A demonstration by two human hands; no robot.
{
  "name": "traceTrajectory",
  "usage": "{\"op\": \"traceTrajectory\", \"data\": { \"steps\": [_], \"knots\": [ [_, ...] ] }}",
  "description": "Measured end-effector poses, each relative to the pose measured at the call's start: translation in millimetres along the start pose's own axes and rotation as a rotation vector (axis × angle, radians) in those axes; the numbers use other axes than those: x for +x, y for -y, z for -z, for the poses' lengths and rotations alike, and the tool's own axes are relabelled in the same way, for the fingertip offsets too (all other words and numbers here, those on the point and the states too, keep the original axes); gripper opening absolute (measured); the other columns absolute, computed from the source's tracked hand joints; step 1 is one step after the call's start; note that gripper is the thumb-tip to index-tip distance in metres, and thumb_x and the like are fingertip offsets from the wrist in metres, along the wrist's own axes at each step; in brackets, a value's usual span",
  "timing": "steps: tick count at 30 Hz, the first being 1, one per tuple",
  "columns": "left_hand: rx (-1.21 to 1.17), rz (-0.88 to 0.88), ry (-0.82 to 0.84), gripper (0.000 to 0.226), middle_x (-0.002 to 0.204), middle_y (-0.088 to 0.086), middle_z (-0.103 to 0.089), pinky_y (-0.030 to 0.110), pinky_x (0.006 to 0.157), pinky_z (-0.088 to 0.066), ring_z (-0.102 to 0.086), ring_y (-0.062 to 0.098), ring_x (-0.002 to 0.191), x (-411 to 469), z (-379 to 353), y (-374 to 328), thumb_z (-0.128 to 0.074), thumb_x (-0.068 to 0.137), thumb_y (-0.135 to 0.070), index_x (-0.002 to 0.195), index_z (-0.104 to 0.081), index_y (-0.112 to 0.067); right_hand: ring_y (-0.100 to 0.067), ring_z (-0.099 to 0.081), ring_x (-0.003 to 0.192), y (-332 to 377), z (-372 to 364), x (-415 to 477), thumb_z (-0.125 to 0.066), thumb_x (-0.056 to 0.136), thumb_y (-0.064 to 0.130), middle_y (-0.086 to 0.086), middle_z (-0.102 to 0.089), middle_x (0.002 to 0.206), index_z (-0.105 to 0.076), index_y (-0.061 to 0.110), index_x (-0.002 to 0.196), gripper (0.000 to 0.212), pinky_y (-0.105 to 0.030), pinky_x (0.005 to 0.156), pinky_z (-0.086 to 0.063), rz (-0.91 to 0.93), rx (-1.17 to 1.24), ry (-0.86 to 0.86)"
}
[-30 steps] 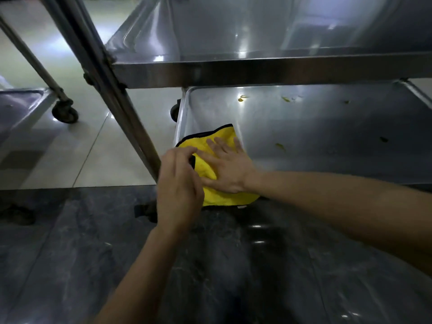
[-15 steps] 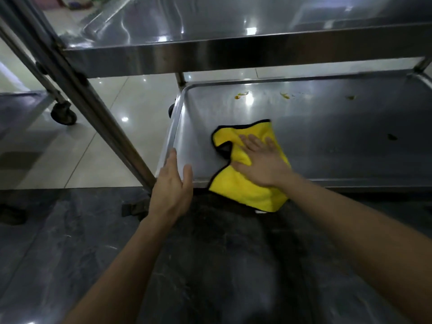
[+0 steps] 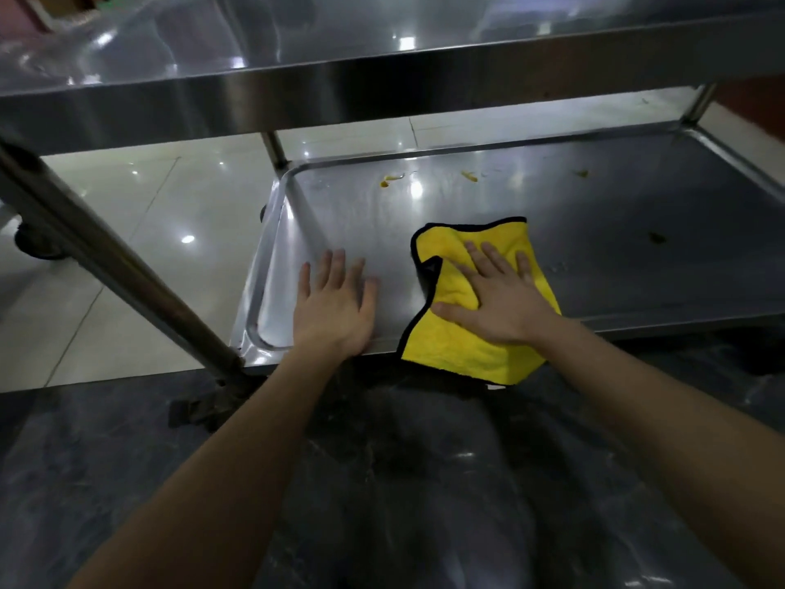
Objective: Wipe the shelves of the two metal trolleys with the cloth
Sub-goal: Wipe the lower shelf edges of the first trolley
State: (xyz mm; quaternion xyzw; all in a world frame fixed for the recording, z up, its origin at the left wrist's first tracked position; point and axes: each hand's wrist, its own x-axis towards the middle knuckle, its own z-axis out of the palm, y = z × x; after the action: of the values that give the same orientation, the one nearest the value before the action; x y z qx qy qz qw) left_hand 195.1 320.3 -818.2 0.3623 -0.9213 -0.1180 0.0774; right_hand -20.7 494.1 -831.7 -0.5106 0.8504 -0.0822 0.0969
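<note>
A yellow cloth with black edging [image 3: 458,346] lies on the lower shelf [image 3: 637,265] of a metal trolley, its near part hanging over the front rim. My right hand [image 3: 497,299] presses flat on the cloth with fingers spread. My left hand [image 3: 335,303] rests flat on the bare shelf to the left of the cloth, near the front left corner. Yellow and dark food specks [image 3: 391,180] dot the back and right of the shelf. The trolley's upper shelf [image 3: 382,82] spans the top of the view.
A slanted trolley leg [image 3: 110,265] runs down to the shelf's front left corner. A castor wheel [image 3: 38,244] of another trolley stands at the far left on pale floor tiles. Dark marble floor lies under my arms.
My right hand has slid the cloth to the right along the shelf. My left hand has moved from the front left corner onto the shelf surface.
</note>
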Motion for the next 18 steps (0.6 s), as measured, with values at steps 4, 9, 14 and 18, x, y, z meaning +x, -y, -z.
{"op": "traceTrajectory", "data": {
  "steps": [4,9,14,18],
  "knots": [
    [-0.004,0.028,0.020,0.094,0.183,0.003,-0.004,0.048,0.136,0.010,0.007,0.015,0.169,0.4,-12.8,14.7,0.003,0.094,-0.069,0.174,-0.016,-0.023,-0.014,0.020,0.163,-9.3,1.5,16.4,-0.009,0.076,0.107,0.013,0.016,0.177,0.003,0.056,0.164,0.102,-0.063,0.128,0.012,0.049,-0.030,0.021],
    [-0.062,0.005,-0.022,0.093,0.183,0.008,-0.005,0.046,0.137,0.003,0.005,0.018,0.169,-4.1,-9.3,11.8,0.000,0.098,-0.068,0.174,-0.012,-0.017,-0.028,0.024,0.162,42.9,3.0,70.5,-0.003,0.080,0.099,0.002,0.022,0.176,0.008,0.053,0.164,0.096,-0.072,0.121,0.016,-0.137,-0.082,0.019],
    [-0.117,0.009,-0.095,0.089,0.183,0.006,-0.011,0.045,0.138,-0.001,0.001,0.015,0.169,-9.6,-3.2,16.2,-0.007,0.102,-0.068,0.174,-0.013,-0.015,-0.024,0.018,0.164,82.5,-10.5,58.1,-0.002,0.089,0.090,0.005,0.013,0.178,-0.010,0.042,0.168,0.093,-0.072,0.122,0.015,0.091,-0.093,0.026],
    [-0.122,0.018,-0.121,0.091,0.182,0.005,-0.014,0.042,0.138,-0.002,-0.001,0.015,0.169,-9.9,-2.1,18.8,-0.009,0.102,-0.071,0.174,-0.017,-0.015,-0.010,0.011,0.164,36.8,0.8,31.0,-0.018,0.102,0.078,0.016,0.006,0.178,-0.015,0.037,0.170,0.080,-0.054,0.132,0.009,0.335,-0.102,0.046]
  ]
}}
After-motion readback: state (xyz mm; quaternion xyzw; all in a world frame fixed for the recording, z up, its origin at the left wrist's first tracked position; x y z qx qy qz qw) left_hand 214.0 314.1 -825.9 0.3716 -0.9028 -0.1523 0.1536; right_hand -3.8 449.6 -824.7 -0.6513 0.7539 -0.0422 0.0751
